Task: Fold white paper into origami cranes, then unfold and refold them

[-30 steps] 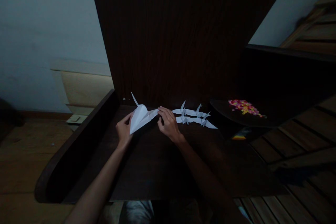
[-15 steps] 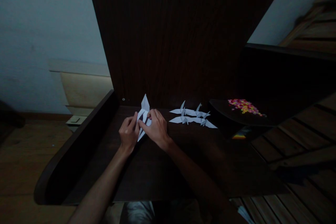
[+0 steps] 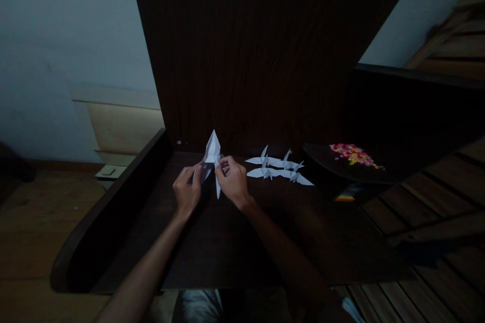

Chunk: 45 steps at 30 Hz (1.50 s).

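Observation:
Between my hands is a folded sheet of white origami paper point(image 3: 213, 149), its pointed top facing away from me and two lower flaps spread apart. My left hand point(image 3: 187, 186) pinches the left flap between thumb and fingers. On the other side, my right hand point(image 3: 233, 179) is closed on the right edge, with a narrow point of paper hanging below its fingers. The fingers cover part of the folds. To the right, several folded white paper cranes point(image 3: 278, 167) lie in two rows on the dark desk point(image 3: 227, 242).
A dark raised shelf point(image 3: 318, 159) at the right carries a pile of small pink, red and yellow pieces point(image 3: 354, 155). The desk has a raised side edge point(image 3: 109, 207) on the left and a tall dark back panel point(image 3: 246, 60).
The paper has been lifted slightly and its lower flaps pulled apart. My right hand has shifted a little rightward, from pressing on the paper to pinching its right edge.

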{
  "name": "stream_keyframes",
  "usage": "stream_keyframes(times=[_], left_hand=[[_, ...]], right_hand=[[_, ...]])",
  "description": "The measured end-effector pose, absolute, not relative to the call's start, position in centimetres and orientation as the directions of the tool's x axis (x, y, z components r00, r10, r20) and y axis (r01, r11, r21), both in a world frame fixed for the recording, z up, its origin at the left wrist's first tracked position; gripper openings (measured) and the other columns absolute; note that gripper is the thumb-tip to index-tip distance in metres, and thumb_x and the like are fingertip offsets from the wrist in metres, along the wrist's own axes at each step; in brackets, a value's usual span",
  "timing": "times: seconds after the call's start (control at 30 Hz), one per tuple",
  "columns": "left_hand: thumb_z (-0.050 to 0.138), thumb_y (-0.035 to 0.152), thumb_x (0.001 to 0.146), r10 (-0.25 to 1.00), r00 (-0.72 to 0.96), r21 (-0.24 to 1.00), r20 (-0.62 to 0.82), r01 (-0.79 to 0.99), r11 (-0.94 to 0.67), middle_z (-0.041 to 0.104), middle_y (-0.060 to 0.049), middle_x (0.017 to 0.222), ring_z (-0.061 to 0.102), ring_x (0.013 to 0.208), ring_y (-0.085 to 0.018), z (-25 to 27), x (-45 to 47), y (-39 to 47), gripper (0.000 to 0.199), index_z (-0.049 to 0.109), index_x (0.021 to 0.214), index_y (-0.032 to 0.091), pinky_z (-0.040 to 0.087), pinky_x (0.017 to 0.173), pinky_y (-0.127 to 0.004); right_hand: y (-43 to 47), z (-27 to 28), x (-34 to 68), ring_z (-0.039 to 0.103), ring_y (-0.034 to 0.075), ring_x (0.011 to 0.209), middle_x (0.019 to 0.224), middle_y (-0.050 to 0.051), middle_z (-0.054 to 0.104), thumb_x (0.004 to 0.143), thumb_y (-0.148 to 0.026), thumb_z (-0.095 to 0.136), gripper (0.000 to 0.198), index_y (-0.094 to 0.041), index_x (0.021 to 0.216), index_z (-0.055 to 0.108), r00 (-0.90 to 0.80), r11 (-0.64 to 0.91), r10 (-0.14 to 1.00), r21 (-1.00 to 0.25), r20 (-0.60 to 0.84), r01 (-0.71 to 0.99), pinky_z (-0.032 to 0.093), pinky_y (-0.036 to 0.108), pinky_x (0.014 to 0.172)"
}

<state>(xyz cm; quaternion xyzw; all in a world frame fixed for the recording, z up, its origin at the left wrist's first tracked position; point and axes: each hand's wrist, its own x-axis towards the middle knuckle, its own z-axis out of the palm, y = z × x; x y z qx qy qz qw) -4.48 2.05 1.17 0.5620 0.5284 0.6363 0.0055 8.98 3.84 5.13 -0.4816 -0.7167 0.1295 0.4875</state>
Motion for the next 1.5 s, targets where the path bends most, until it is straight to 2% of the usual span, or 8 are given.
stream_keyframes(times=[0.17, 0.3, 0.4, 0.6, 0.77, 1.07, 1.3, 1.5], left_hand=[[0.053, 0.037, 0.088, 0.704, -0.449, 0.829, 0.550, 0.398, -0.394, 0.069, -0.004, 0.082, 0.062, 0.079, -0.017, 1.2, -4.8, 2.4, 0.027, 0.071, 0.084, 0.017, 0.048, 0.074, -0.027], [0.053, 0.040, 0.086, 0.748, -0.432, 0.860, 0.504, 0.330, -0.389, 0.068, -0.004, 0.080, 0.062, 0.078, -0.017, 1.3, -4.9, 2.5, 0.030, 0.070, 0.082, 0.016, 0.047, 0.073, -0.027], [0.052, 0.040, 0.088, 0.757, -0.397, 0.849, 0.519, 0.338, -0.405, 0.067, -0.004, 0.081, 0.061, 0.078, -0.016, 1.4, -4.8, 2.3, 0.030, 0.070, 0.082, 0.016, 0.047, 0.074, -0.027], [0.051, 0.035, 0.091, 0.699, -0.356, 0.769, 0.620, 0.452, -0.452, 0.068, -0.005, 0.086, 0.062, 0.080, -0.016, 1.5, -4.4, 1.7, 0.026, 0.069, 0.086, 0.017, 0.048, 0.076, -0.028], [0.051, 0.030, 0.092, 0.619, -0.332, 0.675, 0.712, 0.567, -0.472, 0.068, -0.004, 0.089, 0.063, 0.083, -0.016, 1.4, -4.2, 1.5, 0.023, 0.070, 0.094, 0.017, 0.048, 0.078, -0.029], [0.054, 0.020, 0.089, 0.489, -0.202, 0.452, 0.849, 0.756, -0.473, 0.065, -0.006, 0.087, 0.061, 0.081, -0.016, 0.4, -4.4, 1.9, 0.023, 0.068, 0.107, 0.017, 0.048, 0.075, -0.028], [0.053, 0.023, 0.089, 0.539, -0.196, 0.453, 0.819, 0.798, -0.398, 0.066, -0.009, 0.098, 0.059, 0.089, -0.020, 0.2, -4.6, 2.1, 0.030, 0.062, 0.117, 0.018, 0.048, 0.082, -0.034], [0.054, 0.028, 0.090, 0.523, -0.235, 0.472, 0.819, 0.795, -0.381, 0.067, -0.010, 0.095, 0.062, 0.087, -0.020, 0.5, -4.6, 2.1, 0.027, 0.061, 0.112, 0.015, 0.047, 0.079, -0.032]], right_hand=[[4.4, 5.1, 9.4, 0.060, 0.016, 0.066, 0.073, 0.002, 0.064, 0.082, -0.026, 0.052, 0.010, -0.021, 0.077, 0.059, -0.006, 0.499, 0.840, -0.766, 0.543, 0.406, 0.048, 0.027, 0.063], [5.3, 4.9, 9.8, 0.060, 0.015, 0.068, 0.072, 0.000, 0.062, 0.080, -0.029, 0.055, 0.010, -0.021, 0.077, 0.059, 0.025, 0.423, 0.900, -0.888, 0.435, 0.181, 0.048, 0.026, 0.063], [5.7, 4.7, 10.1, 0.059, 0.014, 0.068, 0.075, -0.001, 0.061, 0.079, -0.028, 0.056, 0.008, -0.021, 0.083, 0.055, 0.036, 0.433, 0.897, -0.892, 0.440, 0.128, 0.048, 0.024, 0.061], [5.1, 4.9, 10.3, 0.058, 0.012, 0.066, 0.078, -0.001, 0.062, 0.085, -0.022, 0.047, 0.011, -0.021, 0.083, 0.058, -0.069, 0.522, 0.845, -0.792, 0.530, 0.316, 0.046, 0.023, 0.061], [4.5, 5.3, 9.8, 0.054, 0.011, 0.059, 0.074, -0.002, 0.060, 0.080, -0.031, 0.061, 0.012, -0.019, 0.080, 0.060, -0.037, 0.512, 0.831, -0.737, 0.555, 0.441, 0.046, 0.025, 0.062], [4.5, 5.1, 9.4, 0.056, 0.018, 0.081, 0.083, 0.004, 0.057, 0.082, -0.019, 0.055, 0.010, -0.020, 0.077, 0.064, -0.008, 0.511, 0.735, -0.547, 0.678, 0.662, 0.047, 0.030, 0.076], [3.1, 5.3, 8.9, 0.054, 0.020, 0.085, 0.085, 0.006, 0.063, 0.088, -0.017, 0.049, 0.015, -0.020, 0.080, 0.061, -0.161, 0.573, 0.674, -0.372, 0.721, 0.730, 0.045, 0.032, 0.077], [2.2, 4.9, 8.3, 0.056, 0.020, 0.085, 0.086, 0.007, 0.064, 0.091, -0.016, 0.044, 0.017, -0.019, 0.085, 0.060, -0.240, 0.619, 0.631, -0.292, 0.738, 0.729, 0.047, 0.032, 0.078]])
